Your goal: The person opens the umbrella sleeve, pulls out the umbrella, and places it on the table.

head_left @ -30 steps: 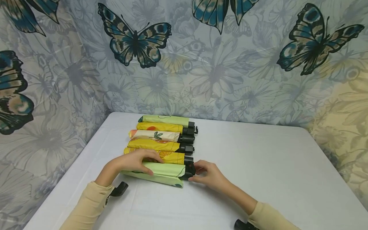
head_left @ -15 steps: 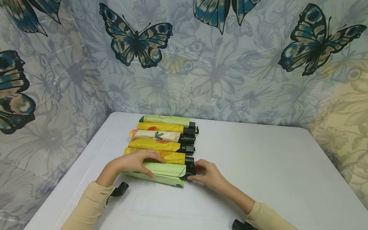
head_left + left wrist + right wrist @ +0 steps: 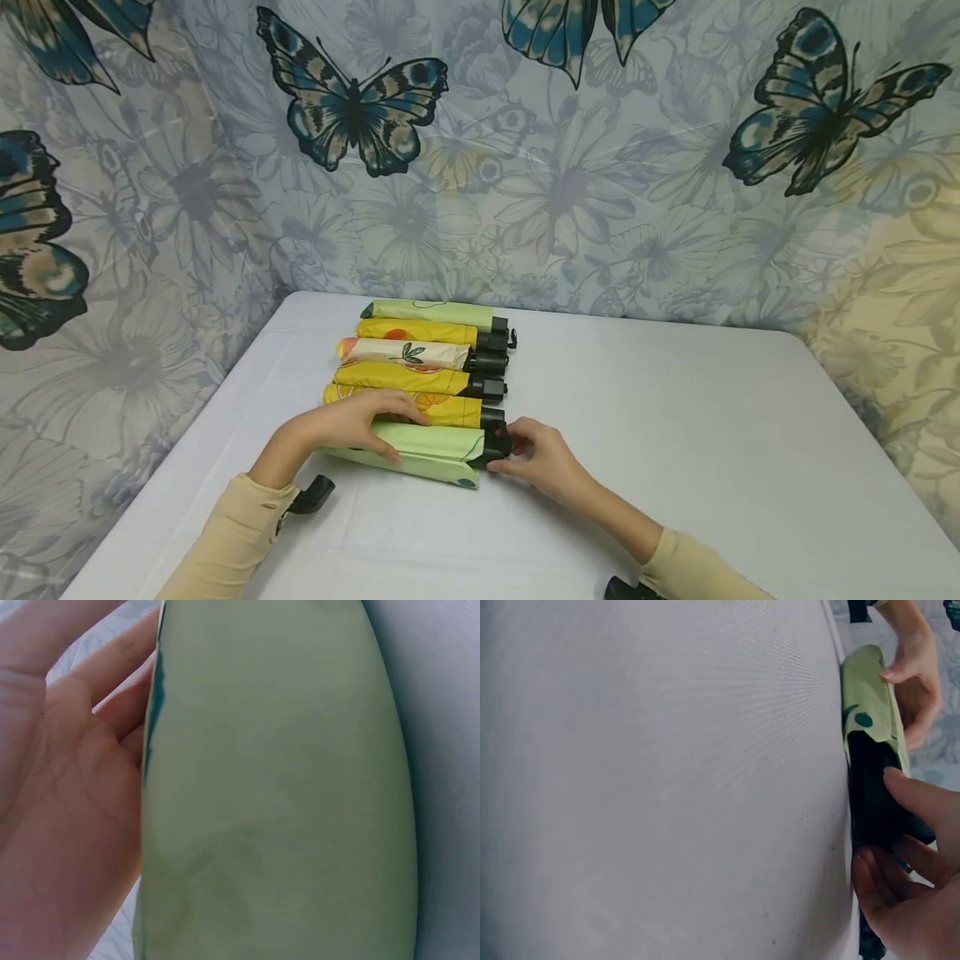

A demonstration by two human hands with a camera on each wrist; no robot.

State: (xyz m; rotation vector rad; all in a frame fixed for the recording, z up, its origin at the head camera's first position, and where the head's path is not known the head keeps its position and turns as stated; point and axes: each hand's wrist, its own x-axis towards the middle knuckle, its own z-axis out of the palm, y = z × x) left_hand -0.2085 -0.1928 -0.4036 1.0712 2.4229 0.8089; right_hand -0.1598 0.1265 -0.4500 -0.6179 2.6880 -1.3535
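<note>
A light green folding umbrella [image 3: 431, 443] lies at the near end of a row, its black handle [image 3: 491, 450] to the right. My left hand [image 3: 356, 419] holds its sleeve, thumb on the near side and fingers on the far side. Green cloth [image 3: 277, 780] fills much of the left wrist view beside the palm. At the other end, my right hand [image 3: 547, 454] pinches the black handle; the thumb presses one side in the right wrist view, with the fingertips [image 3: 866, 874] at the handle's end. A loose green flap [image 3: 457, 475] hangs along the umbrella's near side.
Behind it lie several more folded umbrellas: yellow ones [image 3: 401, 377], a cream one [image 3: 431, 356] and another green one [image 3: 442, 313] at the back. All lie on a white table [image 3: 675, 400] against a butterfly-print cloth [image 3: 570, 200]. Black wrist devices [image 3: 311, 495] sit by the sleeves.
Both hands stay on the green umbrella. The right hand and forearm have shifted very slightly left; the umbrellas lie as before.
</note>
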